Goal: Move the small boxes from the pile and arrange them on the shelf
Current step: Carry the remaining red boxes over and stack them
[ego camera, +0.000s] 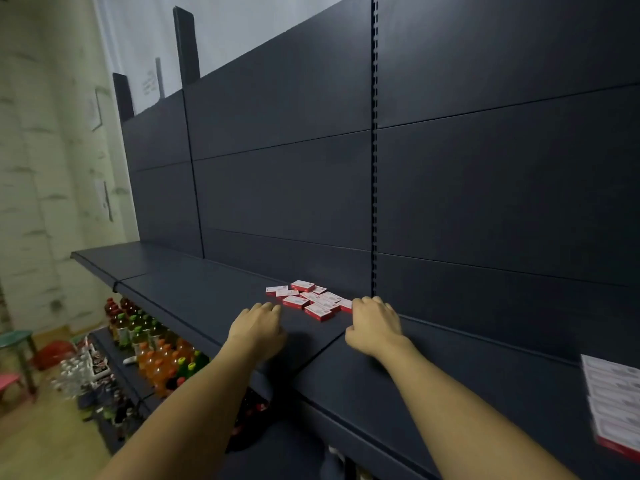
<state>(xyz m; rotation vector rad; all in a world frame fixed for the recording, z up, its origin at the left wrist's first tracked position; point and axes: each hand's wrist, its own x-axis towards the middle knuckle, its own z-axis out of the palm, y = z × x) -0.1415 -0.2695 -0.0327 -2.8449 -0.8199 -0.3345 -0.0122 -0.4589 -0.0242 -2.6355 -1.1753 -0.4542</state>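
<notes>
My right fingers (375,303) curl onto the nearest small red-and-white cardboard box (346,305); left fingers (266,308) lie relaxed beside the pile (308,299) on the dark metal shelf (207,292). I should pinch one cleanly, without scattering others.

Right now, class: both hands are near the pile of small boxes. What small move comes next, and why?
Probably the right hand closes on the nearest box of the pile: its fingers already touch the edge, nothing seems held yet, and the arranged row lies to the right.
</notes>
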